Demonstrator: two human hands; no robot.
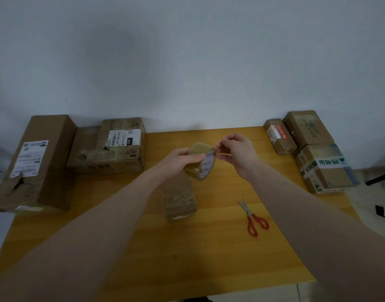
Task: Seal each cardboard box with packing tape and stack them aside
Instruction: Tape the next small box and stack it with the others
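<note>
A roll of brown packing tape [201,162] is held up over the middle of the wooden table [209,247]. My left hand [180,160] grips the roll from its left side. My right hand [237,153] pinches at the roll's upper right edge, where the tape end seems to be. Just below the roll, a small cardboard box [179,197] lies on the table with tape across its top; my left forearm hides part of it.
Red-handled scissors [253,216] lie right of the small box. A tall labelled box [32,164] and a stack of boxes [109,147] stand at the back left. Three boxes [309,147] are grouped at the back right. A white wall rises behind the table.
</note>
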